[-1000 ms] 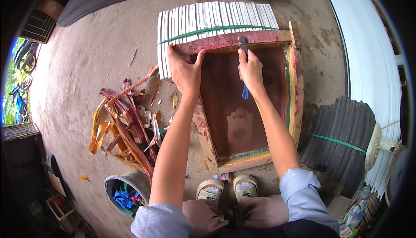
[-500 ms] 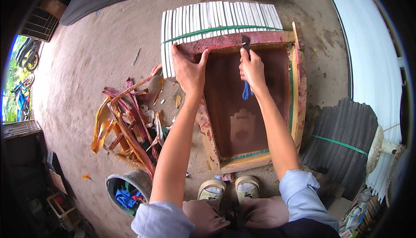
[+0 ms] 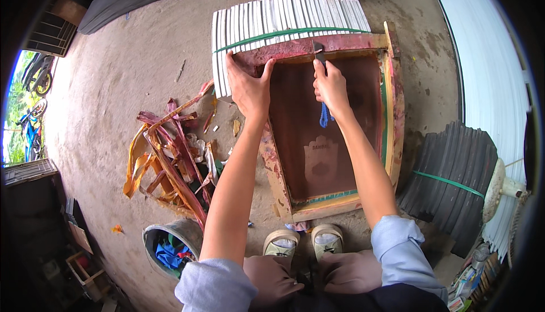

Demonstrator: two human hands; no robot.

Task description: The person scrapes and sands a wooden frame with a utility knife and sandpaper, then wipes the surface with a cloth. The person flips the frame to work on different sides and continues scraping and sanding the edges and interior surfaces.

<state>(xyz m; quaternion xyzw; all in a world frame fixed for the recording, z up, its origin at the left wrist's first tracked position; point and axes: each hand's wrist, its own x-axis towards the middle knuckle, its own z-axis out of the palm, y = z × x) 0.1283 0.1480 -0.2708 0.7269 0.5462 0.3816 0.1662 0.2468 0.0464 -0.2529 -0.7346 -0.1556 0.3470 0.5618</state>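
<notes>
A worn rectangular wooden frame [image 3: 393,113] with a dark brown inner panel lies flat on the ground in front of my feet. My left hand [image 3: 247,86] presses flat on the frame's far left corner, fingers spread. My right hand [image 3: 330,86] grips a small scraper [image 3: 318,50] whose metal blade rests against the frame's reddish far rail. A blue cord [image 3: 324,116] hangs from below that hand over the panel.
A strapped bundle of white slats [image 3: 284,19] lies beyond the frame. A heap of peeled red and yellow strips [image 3: 170,158] sits left of it, a bucket [image 3: 164,244] near my left knee. Dark strapped sheets [image 3: 454,181] stack at right.
Both hands and the frame sit slightly further right in view; my right hand with the scraper has shifted a little along the far rail. The left hand stays pressed on the corner.
</notes>
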